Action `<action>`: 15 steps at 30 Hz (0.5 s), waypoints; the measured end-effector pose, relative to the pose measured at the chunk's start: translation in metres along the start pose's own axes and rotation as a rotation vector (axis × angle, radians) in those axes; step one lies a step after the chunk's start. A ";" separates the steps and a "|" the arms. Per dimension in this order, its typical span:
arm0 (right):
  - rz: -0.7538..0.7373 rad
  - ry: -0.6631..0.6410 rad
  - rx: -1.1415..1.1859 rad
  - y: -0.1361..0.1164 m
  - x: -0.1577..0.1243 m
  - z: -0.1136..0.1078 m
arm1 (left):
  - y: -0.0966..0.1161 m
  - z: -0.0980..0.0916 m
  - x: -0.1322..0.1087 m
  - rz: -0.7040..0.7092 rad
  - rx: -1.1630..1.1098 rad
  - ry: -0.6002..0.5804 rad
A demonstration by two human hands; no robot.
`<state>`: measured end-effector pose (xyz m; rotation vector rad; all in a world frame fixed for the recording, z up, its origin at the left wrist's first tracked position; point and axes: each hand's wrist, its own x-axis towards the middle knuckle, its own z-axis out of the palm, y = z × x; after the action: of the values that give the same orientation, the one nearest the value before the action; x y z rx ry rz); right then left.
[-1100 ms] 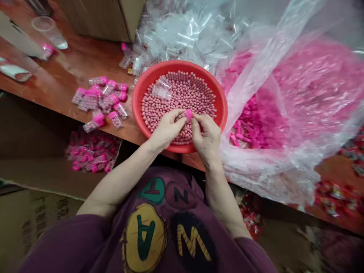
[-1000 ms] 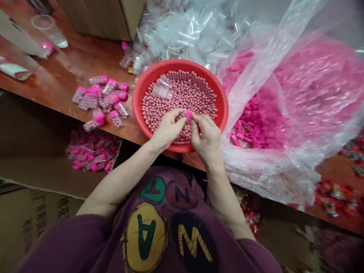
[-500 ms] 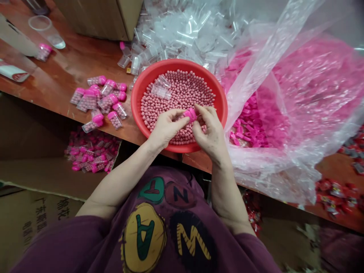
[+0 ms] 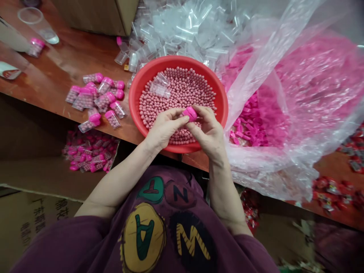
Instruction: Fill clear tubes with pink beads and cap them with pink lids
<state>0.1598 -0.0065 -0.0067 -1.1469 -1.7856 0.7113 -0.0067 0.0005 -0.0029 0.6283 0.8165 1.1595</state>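
Observation:
Over a red basin [image 4: 135,110] of pink beads [image 4: 189,89], my left hand [image 4: 165,129] is closed around a small container with a bright pink cap [image 4: 190,113]. Its body is mostly hidden by the fingers. My right hand [image 4: 209,131] closes on the cap from the other side, thumb below and forefinger above. A few clear empty containers [image 4: 160,86] lie on the beads. To the left of the basin, several filled containers with pink caps [image 4: 104,99] are heaped on the table.
Clear empty containers [image 4: 182,30] pile up behind the basin. A plastic bag [image 4: 307,98] of pink caps [image 4: 250,123] spreads at right. Below the table edge, a carton [image 4: 34,163] holds filled containers [image 4: 88,151]. A cardboard box [image 4: 96,15] and plastic cup [image 4: 40,24] stand back left.
The pink cap now looks smooth and closed, where a gap showed before. My right fingers have shifted slightly onto it. The whole view has moved a little.

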 end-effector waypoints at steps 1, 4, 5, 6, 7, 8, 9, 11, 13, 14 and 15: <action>-0.010 0.019 0.002 -0.001 0.001 -0.003 | 0.000 0.000 0.000 -0.009 -0.002 -0.002; -0.080 0.015 -0.147 -0.003 0.001 -0.009 | -0.002 0.001 -0.001 -0.021 -0.012 0.030; -0.104 -0.024 -0.217 -0.004 0.001 -0.009 | -0.002 0.001 0.000 -0.019 -0.010 0.045; -0.121 -0.075 -0.290 -0.005 0.000 -0.010 | -0.002 0.001 0.000 -0.019 -0.005 0.058; -0.131 -0.125 -0.362 -0.006 -0.001 -0.009 | -0.002 0.001 0.000 -0.025 -0.003 0.067; -0.136 -0.164 -0.431 -0.006 -0.002 -0.008 | -0.002 0.001 0.001 -0.034 -0.004 0.073; -0.133 -0.187 -0.495 -0.007 -0.003 -0.006 | -0.002 0.001 0.001 -0.040 -0.009 0.078; -0.114 -0.178 -0.589 -0.008 -0.005 0.002 | -0.003 0.001 0.002 -0.037 -0.020 0.089; -0.096 -0.127 -0.621 -0.007 -0.004 0.012 | -0.004 0.002 0.003 -0.008 -0.021 0.113; -0.092 -0.108 -0.616 -0.006 -0.003 0.017 | -0.004 0.003 0.004 0.009 -0.013 0.131; -0.091 -0.099 -0.601 -0.005 -0.002 0.020 | -0.005 0.004 0.004 0.021 0.000 0.150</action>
<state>0.1399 -0.0100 -0.0129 -1.4169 -2.1982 0.1704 -0.0004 0.0030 -0.0055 0.5558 0.9386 1.2365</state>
